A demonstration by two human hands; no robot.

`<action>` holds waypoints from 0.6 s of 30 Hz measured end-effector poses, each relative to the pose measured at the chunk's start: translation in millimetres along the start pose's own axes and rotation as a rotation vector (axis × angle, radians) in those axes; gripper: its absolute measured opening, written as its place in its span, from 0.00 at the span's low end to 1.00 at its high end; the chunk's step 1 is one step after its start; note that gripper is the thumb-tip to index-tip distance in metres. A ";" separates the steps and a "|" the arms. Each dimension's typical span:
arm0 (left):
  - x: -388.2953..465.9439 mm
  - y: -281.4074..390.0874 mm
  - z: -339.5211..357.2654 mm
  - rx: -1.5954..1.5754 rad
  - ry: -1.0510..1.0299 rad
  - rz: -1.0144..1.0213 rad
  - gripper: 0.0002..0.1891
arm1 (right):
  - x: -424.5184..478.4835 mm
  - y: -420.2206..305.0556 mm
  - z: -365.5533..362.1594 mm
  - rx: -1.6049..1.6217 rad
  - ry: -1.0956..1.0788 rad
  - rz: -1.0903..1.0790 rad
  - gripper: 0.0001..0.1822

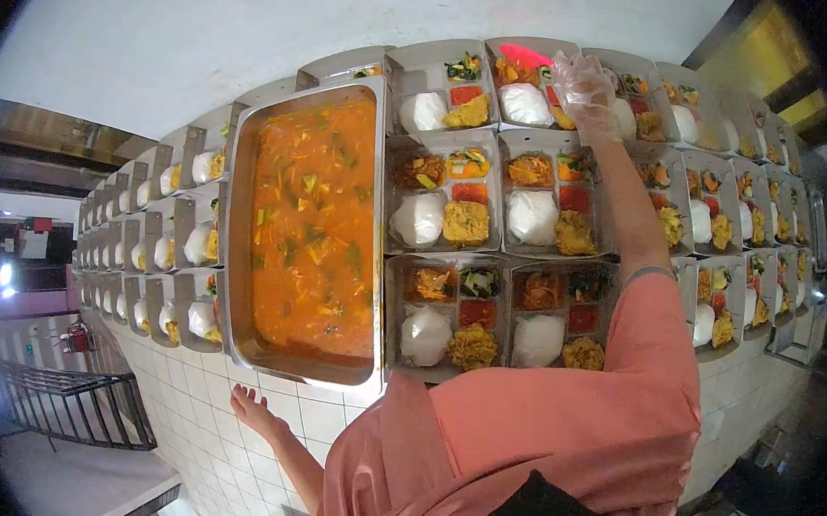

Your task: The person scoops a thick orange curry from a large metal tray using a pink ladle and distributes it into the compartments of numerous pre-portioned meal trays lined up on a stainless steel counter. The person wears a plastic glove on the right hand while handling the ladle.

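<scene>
My right hand (585, 87), in a clear plastic glove, grips a bright pink plastic spoon or scoop (525, 54). Its blade is over the brown stewed food in a back-row meal box (499, 113); whether it touches the food cannot be told. Wrapped white rice (526, 104) sits in the same box, and the hand hides part of its right side. My left hand (253, 411) is bare and holds nothing, fingers loosely apart, beside the front edge of a deep steel tray (379, 306). Orange soupy food with vegetable pieces (316, 215) fills much of that tray.
Rows of divided meal boxes (443, 249) stretch left and right on a white-tiled counter (323, 413). Those nearby hold rice, fried pieces, vegetables and red sauce. In the back row, one box (415, 78) has a bare upper-left compartment. A wall (272, 18) rises behind; a black railing (79, 407) stands left.
</scene>
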State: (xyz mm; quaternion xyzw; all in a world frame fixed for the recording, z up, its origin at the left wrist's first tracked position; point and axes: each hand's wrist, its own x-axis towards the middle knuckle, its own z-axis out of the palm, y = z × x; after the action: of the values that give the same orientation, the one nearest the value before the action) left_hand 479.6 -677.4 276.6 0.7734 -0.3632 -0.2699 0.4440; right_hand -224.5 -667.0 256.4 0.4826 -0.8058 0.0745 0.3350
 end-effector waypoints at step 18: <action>42.8 1.9 -22.3 -0.116 -0.066 0.041 0.23 | -32.9 16.4 -13.4 0.692 -0.364 0.832 0.17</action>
State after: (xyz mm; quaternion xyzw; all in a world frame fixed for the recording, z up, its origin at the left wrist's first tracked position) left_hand 520.7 -701.4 284.5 0.7294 -0.3772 -0.3065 0.4814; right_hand -221.6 -628.5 249.9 0.2112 -0.9014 0.3753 -0.0440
